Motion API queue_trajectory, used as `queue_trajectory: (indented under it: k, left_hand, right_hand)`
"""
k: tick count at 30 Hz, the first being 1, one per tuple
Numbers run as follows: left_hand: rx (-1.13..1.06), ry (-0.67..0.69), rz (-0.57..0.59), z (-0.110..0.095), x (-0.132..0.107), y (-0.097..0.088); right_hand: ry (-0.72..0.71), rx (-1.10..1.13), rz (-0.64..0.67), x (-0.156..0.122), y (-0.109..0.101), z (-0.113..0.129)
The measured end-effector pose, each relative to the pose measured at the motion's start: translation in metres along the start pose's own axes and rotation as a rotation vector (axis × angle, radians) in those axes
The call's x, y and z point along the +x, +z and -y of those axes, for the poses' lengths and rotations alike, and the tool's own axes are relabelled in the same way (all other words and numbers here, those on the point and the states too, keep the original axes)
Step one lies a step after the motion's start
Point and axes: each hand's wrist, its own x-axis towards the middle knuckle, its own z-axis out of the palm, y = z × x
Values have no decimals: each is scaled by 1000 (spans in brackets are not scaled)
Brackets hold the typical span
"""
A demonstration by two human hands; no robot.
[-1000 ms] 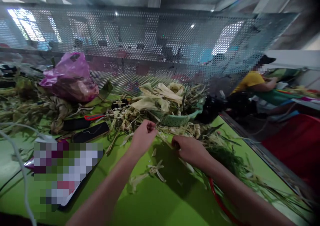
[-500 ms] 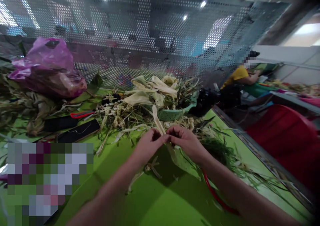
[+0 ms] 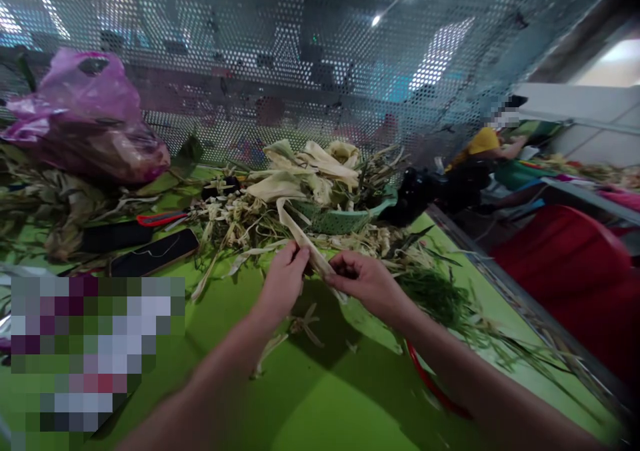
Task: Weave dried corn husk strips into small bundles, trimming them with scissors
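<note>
A pale, folded strip of dried corn husk (image 3: 304, 239) slants between my two hands above the green tabletop (image 3: 300, 404). My left hand (image 3: 283, 274) pinches it near the middle between thumb and fingers. Lower down, close to the strip's near end, my right hand (image 3: 363, 279) grips it with thumb and bent fingers. Just beyond the hands stands a green basket (image 3: 345, 221) heaped with pale husks (image 3: 325, 164). Small husk scraps (image 3: 307, 324) lie on the table below my hands.
At left are a purple plastic bag (image 3: 95, 118), a red utility knife (image 3: 160, 219) and a dark phone-like slab (image 3: 154, 252). Green fibres (image 3: 435, 298) lie right of my hands. A perforated metal screen (image 3: 240, 71) rises behind. A red chair (image 3: 565, 271) and a person in yellow (image 3: 484, 143) are at right.
My hands have drawn apart along the husk strip, the left one moving left. The strip now tilts further left, and its lower part looks narrower and folded.
</note>
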Motion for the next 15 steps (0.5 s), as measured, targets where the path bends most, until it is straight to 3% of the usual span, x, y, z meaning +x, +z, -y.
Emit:
queue_trajectory:
  k: [7,15]
  left_hand:
    - [-96,-96,164,-1,-6,10]
    - [-83,-55,81,-2,-2,3]
  right_hand:
    - [99,238,-39,0,5,-1]
    - [100,377,4,3,-1,-5]
